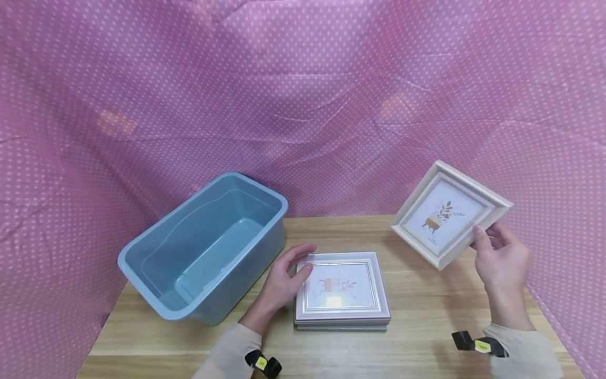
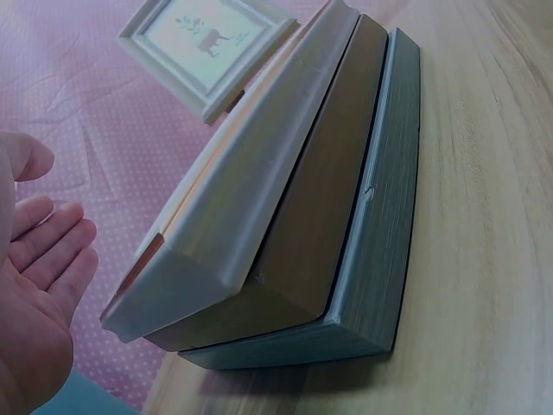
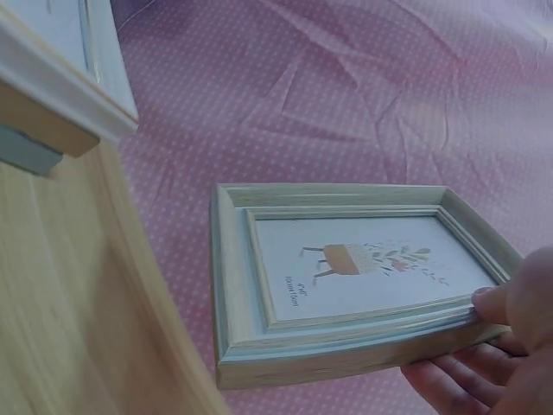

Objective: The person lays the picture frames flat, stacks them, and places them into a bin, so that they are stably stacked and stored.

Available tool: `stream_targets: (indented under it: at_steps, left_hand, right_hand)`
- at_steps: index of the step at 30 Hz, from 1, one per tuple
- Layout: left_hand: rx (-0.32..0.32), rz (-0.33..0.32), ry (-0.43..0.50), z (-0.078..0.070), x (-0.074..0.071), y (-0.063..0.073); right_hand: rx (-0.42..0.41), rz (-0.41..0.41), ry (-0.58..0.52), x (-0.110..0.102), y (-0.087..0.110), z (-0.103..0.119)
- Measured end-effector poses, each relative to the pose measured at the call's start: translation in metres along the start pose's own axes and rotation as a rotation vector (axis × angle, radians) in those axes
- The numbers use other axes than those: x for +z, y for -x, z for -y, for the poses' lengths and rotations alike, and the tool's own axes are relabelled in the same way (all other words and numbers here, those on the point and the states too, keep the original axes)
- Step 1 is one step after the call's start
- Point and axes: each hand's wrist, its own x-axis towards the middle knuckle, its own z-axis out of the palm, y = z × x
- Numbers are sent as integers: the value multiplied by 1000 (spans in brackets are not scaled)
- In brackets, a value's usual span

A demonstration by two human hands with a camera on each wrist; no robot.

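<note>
Currently, right hand (image 1: 505,259) pinches pale frame (image 1: 440,213) by its edge, aloft; left hand (image 1: 280,284), fingers loose, beside stacked frames (image 1: 341,284), contact unclear.

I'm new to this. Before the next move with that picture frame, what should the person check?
1. Right hand grips the raised picture frame: ok, thumb on the front, fingers underneath.
2. Raised frame level over the stack of picture frames: not ok, it is tilted and off to the right.
3. Stack lying flat: ok, three frames deep.
4. Left hand free: ok, fingers open.
5. Blue plastic bin upright: ok.
6. Raised frame's back sound: cannot tell, hidden.
</note>
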Motion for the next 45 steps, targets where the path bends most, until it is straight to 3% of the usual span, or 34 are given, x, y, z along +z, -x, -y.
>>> stream_targets:
  at_steps: [7,14,19,25,32,45]
  left_hand:
    - [-15,3,-4,-4,1,-1]
    - [15,10,-15,-6,4,-5]
    - [-9,11,-27,-8,6,-7]
    - [-21,20,-32,-14,10,-10]
    - [-5,41,-52,-22,16,-19]
    - [34,55,-54,-29,24,-36]
  right_hand:
    - [-29,47,-12,1,7,14]
    - [-45,61,8,3,12,23]
    - [-42,101,-1,5,16,28]
    - [-83,118,-81,9,23,37]
    - [-168,134,-142,17,33,45]
    - [-215,209,-168,33,49,52]
